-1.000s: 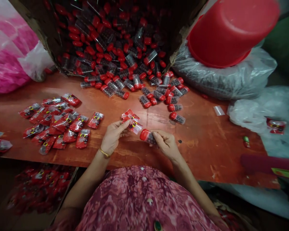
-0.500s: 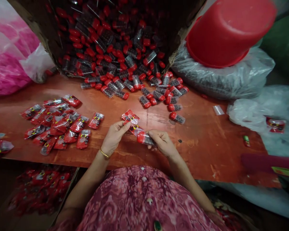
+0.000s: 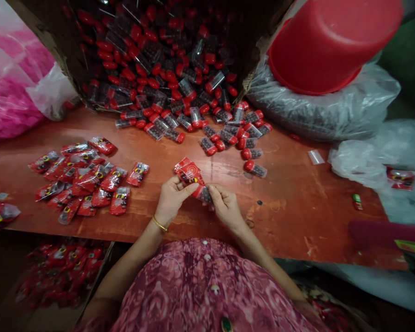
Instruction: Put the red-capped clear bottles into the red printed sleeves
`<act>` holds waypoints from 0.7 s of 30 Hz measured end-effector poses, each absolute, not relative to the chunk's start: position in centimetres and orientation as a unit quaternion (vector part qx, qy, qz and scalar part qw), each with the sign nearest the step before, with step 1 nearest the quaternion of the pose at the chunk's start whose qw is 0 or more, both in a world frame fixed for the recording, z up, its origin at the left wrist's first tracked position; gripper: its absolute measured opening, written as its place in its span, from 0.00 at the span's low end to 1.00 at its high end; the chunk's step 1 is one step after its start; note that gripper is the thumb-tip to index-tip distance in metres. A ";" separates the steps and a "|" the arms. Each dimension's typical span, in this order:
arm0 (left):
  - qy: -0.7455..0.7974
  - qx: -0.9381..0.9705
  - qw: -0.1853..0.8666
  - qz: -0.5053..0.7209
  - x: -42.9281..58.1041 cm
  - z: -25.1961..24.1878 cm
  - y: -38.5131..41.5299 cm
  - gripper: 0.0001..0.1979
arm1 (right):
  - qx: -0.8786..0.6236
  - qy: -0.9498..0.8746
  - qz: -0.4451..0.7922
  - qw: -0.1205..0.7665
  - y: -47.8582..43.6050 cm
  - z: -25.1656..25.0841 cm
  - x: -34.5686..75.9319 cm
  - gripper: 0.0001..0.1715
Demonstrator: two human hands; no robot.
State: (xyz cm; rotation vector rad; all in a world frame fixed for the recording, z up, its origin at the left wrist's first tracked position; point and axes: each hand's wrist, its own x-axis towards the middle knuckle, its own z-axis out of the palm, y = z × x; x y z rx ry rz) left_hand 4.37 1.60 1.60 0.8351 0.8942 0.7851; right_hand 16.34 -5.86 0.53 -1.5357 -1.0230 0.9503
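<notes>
My left hand (image 3: 174,198) is closed on red printed packets (image 3: 189,169), more than one fanned together between thumb and fingers. In my right hand (image 3: 224,205) is a small clear tube (image 3: 204,195) with a red cap and dark contents, pinched at its clear end. Its capped end points left and meets the packet's near edge by my left thumb; how far it sits inside is hard to see. To the left lies a pile of filled red packets (image 3: 90,173), with one packet (image 3: 138,174) a little apart.
A tipped carton (image 3: 51,41) spills many red-capped tubes (image 3: 154,131) onto the wooden table (image 3: 297,207). At right, a red bucket (image 3: 332,46) rests on a clear plastic bag (image 3: 325,115). A bag of pink pieces (image 3: 14,97) stands left. Below the table edge are more red packets (image 3: 62,272).
The tube in my right hand has moved left and up, its red cap now at the packet's edge and mostly covered. My hands have come closer together.
</notes>
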 end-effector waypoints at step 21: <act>0.401 0.263 0.795 0.372 5.8 1.7 1.2 0.18 | -0.575 -0.344 0.456 0.586 -5.2 0.5 15.2 0.15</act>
